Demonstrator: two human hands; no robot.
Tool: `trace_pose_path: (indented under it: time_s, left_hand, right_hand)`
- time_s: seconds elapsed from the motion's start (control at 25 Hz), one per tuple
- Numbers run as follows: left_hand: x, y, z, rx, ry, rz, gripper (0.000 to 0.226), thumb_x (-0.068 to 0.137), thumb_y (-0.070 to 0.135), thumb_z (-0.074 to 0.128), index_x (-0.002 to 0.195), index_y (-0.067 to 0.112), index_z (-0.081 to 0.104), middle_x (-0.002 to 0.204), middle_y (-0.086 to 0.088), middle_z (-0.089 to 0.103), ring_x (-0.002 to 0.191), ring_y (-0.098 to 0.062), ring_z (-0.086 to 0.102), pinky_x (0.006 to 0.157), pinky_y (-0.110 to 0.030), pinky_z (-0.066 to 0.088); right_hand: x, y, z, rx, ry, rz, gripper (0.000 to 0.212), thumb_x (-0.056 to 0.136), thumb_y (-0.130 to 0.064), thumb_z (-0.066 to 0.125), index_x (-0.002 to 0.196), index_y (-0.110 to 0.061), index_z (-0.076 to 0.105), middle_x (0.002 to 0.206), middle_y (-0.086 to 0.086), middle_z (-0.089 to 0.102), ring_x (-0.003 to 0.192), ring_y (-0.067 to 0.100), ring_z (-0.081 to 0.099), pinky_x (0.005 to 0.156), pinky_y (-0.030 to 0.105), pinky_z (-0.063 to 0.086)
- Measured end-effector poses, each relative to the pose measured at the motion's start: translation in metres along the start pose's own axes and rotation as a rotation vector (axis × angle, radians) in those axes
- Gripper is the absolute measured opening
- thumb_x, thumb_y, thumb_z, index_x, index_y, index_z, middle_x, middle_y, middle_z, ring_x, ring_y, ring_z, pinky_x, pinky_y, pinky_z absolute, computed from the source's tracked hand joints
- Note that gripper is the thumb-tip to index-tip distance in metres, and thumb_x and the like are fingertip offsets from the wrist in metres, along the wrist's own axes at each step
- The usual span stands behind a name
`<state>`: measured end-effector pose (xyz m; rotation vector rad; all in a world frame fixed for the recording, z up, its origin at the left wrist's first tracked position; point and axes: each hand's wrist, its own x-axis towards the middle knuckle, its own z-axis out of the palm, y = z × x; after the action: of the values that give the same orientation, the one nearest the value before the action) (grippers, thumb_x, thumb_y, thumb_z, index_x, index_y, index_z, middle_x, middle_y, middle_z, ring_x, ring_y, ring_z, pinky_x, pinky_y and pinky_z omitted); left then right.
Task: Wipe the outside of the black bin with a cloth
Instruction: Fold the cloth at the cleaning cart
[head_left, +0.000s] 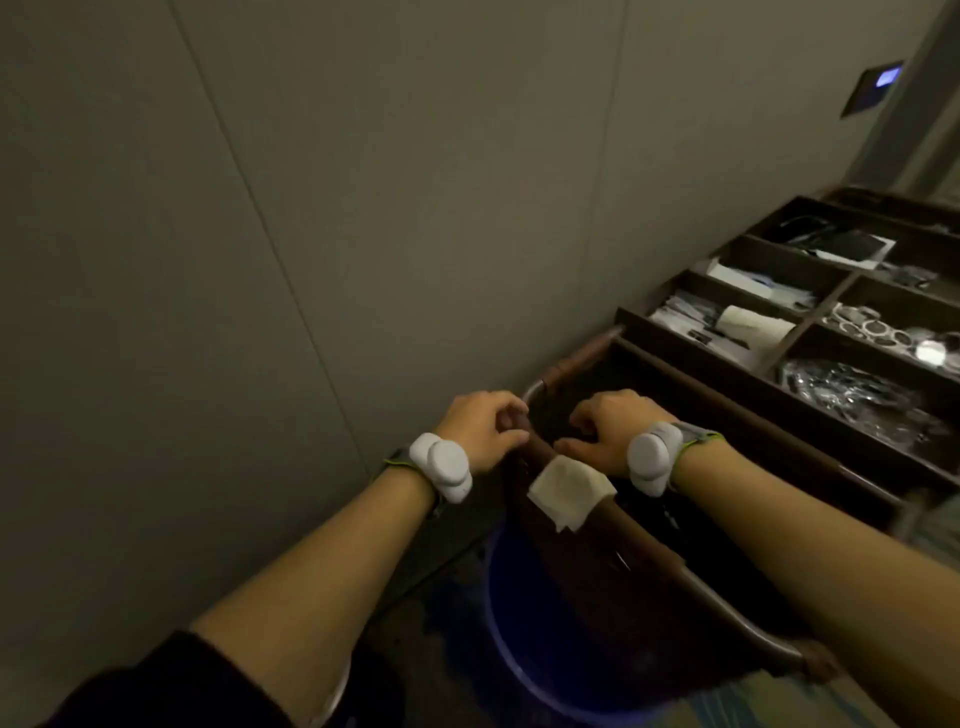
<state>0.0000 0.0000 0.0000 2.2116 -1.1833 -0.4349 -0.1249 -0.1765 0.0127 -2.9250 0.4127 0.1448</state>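
The black bin (582, 587) hangs at the near end of a brown cart, with its dark opening between my hands. My left hand (480, 431) is curled over the bin's rim at the corner by a metal rail. Just to the right, my right hand (605, 434) grips the rim with its fingers closed and reaching into the opening. A pale folded cloth (569, 493) lies draped over the brown top bar just below my right hand; neither hand holds it. White sensor bands sit on both wrists.
A blue bucket (514, 654) stands on the floor under the bin. The cart's top tray (815, 317) at the right has compartments full of small packets and supplies. A grey wall (260, 260) runs close along the left, with a lit wall panel (875, 88) far right.
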Motion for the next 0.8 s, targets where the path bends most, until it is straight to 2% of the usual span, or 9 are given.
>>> trace_pose_path:
  time_s: [0.16, 0.24, 0.36, 0.52, 0.64, 0.72, 0.8]
  left_hand:
    - [0.013, -0.001, 0.031, 0.220, -0.228, 0.066, 0.044, 0.091, 0.026, 0.067, 0.133, 0.029, 0.057, 0.116, -0.007, 0.056, 0.106, -0.022, 0.057, 0.089, -0.030, 0.044]
    - [0.026, -0.003, 0.042, 0.260, -0.296, 0.109, 0.046, 0.090, 0.029, 0.067, 0.134, 0.032, 0.055, 0.115, -0.005, 0.051, 0.104, -0.021, 0.054, 0.090, -0.032, 0.044]
    - [0.034, -0.006, 0.047, 0.302, -0.325, 0.167, 0.043, 0.089, 0.036, 0.068, 0.131, 0.034, 0.059, 0.104, 0.003, 0.043, 0.094, -0.017, 0.050, 0.083, -0.032, 0.043]
    - [0.034, -0.008, 0.047, 0.243, -0.250, 0.203, 0.029, 0.087, 0.041, 0.069, 0.115, 0.032, 0.071, 0.098, 0.002, 0.049, 0.086, -0.014, 0.049, 0.079, -0.034, 0.046]
    - [0.025, -0.012, 0.035, 0.176, -0.150, 0.182, 0.020, 0.087, 0.039, 0.070, 0.103, 0.028, 0.075, 0.097, 0.000, 0.051, 0.087, -0.016, 0.051, 0.079, -0.040, 0.051]
    - [0.010, -0.022, 0.015, 0.110, -0.041, 0.154, 0.018, 0.087, 0.040, 0.070, 0.099, 0.027, 0.074, 0.095, 0.002, 0.049, 0.085, -0.014, 0.051, 0.075, -0.035, 0.047]
    - [-0.011, -0.040, -0.011, 0.044, 0.068, 0.118, 0.014, 0.087, 0.038, 0.070, 0.096, 0.027, 0.072, 0.098, 0.002, 0.050, 0.087, -0.014, 0.052, 0.075, -0.029, 0.043]
  right_hand:
    - [-0.003, 0.015, 0.038, -0.058, -0.194, 0.100, 0.061, 0.066, -0.081, 0.040, 0.057, -0.022, 0.055, 0.059, -0.004, 0.058, 0.051, 0.014, 0.056, 0.043, 0.026, 0.043]
    - [-0.001, 0.022, 0.051, -0.030, -0.246, 0.124, 0.060, 0.070, -0.078, 0.046, 0.054, -0.021, 0.057, 0.055, -0.003, 0.058, 0.048, 0.015, 0.055, 0.041, 0.026, 0.042]
    - [0.001, 0.016, 0.046, -0.005, -0.274, 0.155, 0.053, 0.075, -0.070, 0.054, 0.059, -0.019, 0.059, 0.059, 0.000, 0.060, 0.050, 0.016, 0.055, 0.042, 0.024, 0.039]
    - [0.006, 0.005, 0.033, -0.017, -0.283, 0.181, 0.036, 0.083, -0.052, 0.060, 0.080, -0.018, 0.069, 0.075, 0.002, 0.067, 0.063, 0.016, 0.061, 0.046, 0.024, 0.042]
    - [0.004, -0.012, 0.015, -0.053, -0.245, 0.129, 0.034, 0.089, -0.049, 0.053, 0.087, -0.019, 0.069, 0.084, 0.002, 0.068, 0.073, 0.018, 0.063, 0.060, 0.031, 0.054]
    - [0.004, -0.034, 0.000, -0.003, -0.158, 0.060, 0.030, 0.090, -0.046, 0.051, 0.088, -0.021, 0.068, 0.086, 0.001, 0.067, 0.076, 0.018, 0.063, 0.069, 0.036, 0.057]
    - [0.012, -0.061, -0.011, 0.076, -0.064, -0.027, 0.024, 0.089, -0.041, 0.052, 0.086, -0.022, 0.065, 0.085, 0.000, 0.066, 0.077, 0.019, 0.063, 0.070, 0.038, 0.056]
